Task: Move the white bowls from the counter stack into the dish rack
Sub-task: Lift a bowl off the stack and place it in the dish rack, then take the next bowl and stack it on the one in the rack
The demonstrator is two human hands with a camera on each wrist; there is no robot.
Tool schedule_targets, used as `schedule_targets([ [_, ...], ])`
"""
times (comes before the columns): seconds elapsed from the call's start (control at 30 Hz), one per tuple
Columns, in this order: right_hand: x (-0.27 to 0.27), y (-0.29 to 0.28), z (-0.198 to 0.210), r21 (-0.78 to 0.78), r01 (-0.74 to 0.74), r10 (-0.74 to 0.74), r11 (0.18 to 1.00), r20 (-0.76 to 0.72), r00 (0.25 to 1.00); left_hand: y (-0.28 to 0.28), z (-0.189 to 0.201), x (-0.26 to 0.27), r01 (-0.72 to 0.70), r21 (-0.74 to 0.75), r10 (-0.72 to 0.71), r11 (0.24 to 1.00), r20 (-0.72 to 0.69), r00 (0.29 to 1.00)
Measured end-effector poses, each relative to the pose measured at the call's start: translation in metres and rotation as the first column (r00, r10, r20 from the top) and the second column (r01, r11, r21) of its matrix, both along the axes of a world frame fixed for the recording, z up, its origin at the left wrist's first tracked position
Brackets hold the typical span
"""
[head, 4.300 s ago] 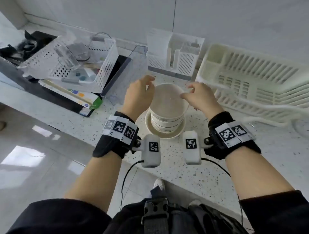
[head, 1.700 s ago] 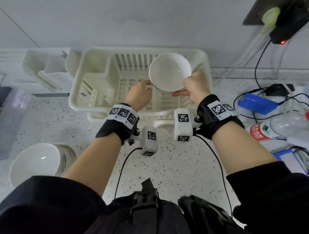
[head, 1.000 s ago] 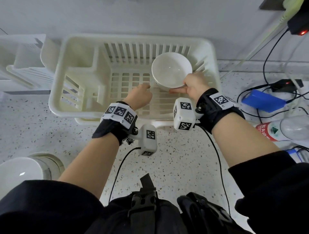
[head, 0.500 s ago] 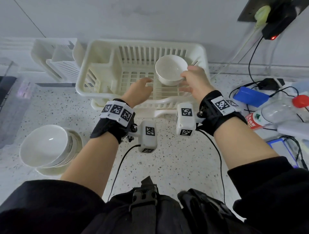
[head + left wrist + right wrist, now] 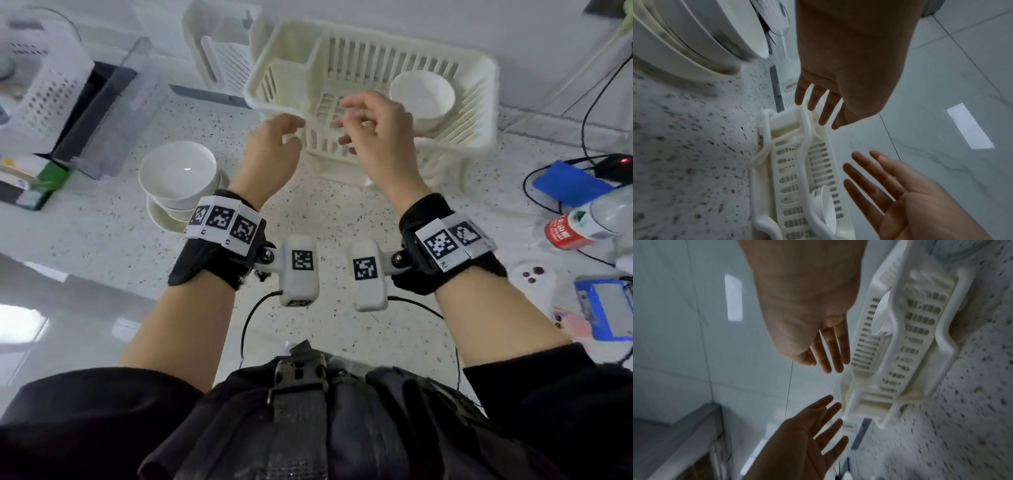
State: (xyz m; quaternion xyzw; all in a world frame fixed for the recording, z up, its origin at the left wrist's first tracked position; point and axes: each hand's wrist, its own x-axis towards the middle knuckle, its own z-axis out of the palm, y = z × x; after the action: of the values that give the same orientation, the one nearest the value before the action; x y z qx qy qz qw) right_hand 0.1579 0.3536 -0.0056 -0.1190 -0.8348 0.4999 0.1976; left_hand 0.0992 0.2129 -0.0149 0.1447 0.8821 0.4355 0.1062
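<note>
Both hands hang free above the speckled counter [image 5: 102, 246], holding nothing: the left hand [image 5: 270, 150] has its fingers loosely extended, and the right hand [image 5: 376, 137] has its fingers spread and slightly bent, the two palms facing each other just in front of the cream dish rack [image 5: 479, 102]. One white bowl [image 5: 423, 97] sits in the rack's right part, glossy, plain and round, tipped so that its opening faces the camera; its lower left edge is hidden behind the right hand. In the wrist views it shows only as a thin white sliver among the rack's slats. To the left on the counter stands the stack of white bowls [image 5: 178, 181], the top one upright with a bright glint inside; how many lie beneath is hard to make out, as the left wristband cuts off the stack's lower right. The rack's left compartment and slatted floor are blurred.
</note>
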Motion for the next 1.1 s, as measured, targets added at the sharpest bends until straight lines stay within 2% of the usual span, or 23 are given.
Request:
schedule_targets([
  [0.07, -0.002, -0.022, -0.005, 0.080, -0.072, 0.067, 0.994, 0.059, 0.996, -0.023, -0.005, 0.004, -0.049, 0.006, 0.049, 0.999, -0.012, 0.999],
  [0.13, -0.007, -0.044, -0.011, 0.072, -0.169, 0.153, 0.983, 0.186, 0.970, -0.047, -0.010, 0.006, -0.117, 0.023, 0.118, 0.993, -0.032, 0.992],
  [0.23, -0.018, -0.076, -0.019, -0.108, -0.308, 0.325, 0.945, 0.419, 0.848, -0.087, -0.016, 0.002, -0.260, 0.054, 0.263, 0.964, -0.054, 0.963],
  [0.3, -0.028, -0.098, -0.022, -0.191, -0.339, 0.388, 0.921, 0.509, 0.768, -0.115, -0.020, -0.006, -0.348, 0.076, 0.352, 0.935, -0.062, 0.934],
  [0.37, -0.041, -0.121, -0.025, -0.207, -0.324, 0.383, 0.923, 0.550, 0.742, -0.144, -0.023, -0.016, -0.420, 0.108, 0.426, 0.901, -0.041, 0.904],
  [0.47, -0.063, -0.153, -0.033, -0.174, -0.254, 0.308, 0.951, 0.589, 0.747, -0.180, -0.030, -0.034, -0.493, 0.113, 0.496, 0.863, -0.002, 0.868],
  [0.57, -0.079, -0.176, -0.040, -0.145, -0.151, 0.209, 0.978, 0.606, 0.767, -0.207, -0.044, -0.051, -0.471, 0.047, 0.467, 0.881, 0.071, 0.881],
  [0.67, -0.092, -0.188, -0.049, -0.095, -0.092, 0.132, 0.991, 0.625, 0.770, -0.222, -0.065, -0.066, -0.360, -0.072, 0.367, 0.930, 0.231, 0.901],
  [0.8, -0.098, -0.195, -0.059, -0.088, -0.001, 0.057, 0.996, 0.631, 0.773, -0.226, -0.083, -0.074, -0.237, -0.088, 0.252, 0.968, 0.401, 0.881],
  [0.87, -0.100, -0.196, -0.063, -0.078, 0.023, 0.030, 0.997, 0.611, 0.791, -0.226, -0.088, -0.077, -0.238, -0.050, 0.236, 0.970, 0.426, 0.873],
  [1.0, -0.100, -0.196, -0.064, -0.164, 0.087, 0.025, 0.983, 0.580, 0.814, -0.227, -0.098, -0.082, -0.267, 0.001, 0.238, 0.964, 0.448, 0.862],
  [1.1, -0.101, -0.198, -0.062, -0.162, 0.099, 0.006, 0.982, 0.549, 0.835, -0.228, -0.104, -0.085, -0.260, -0.011, 0.236, 0.965, 0.465, 0.853],
])
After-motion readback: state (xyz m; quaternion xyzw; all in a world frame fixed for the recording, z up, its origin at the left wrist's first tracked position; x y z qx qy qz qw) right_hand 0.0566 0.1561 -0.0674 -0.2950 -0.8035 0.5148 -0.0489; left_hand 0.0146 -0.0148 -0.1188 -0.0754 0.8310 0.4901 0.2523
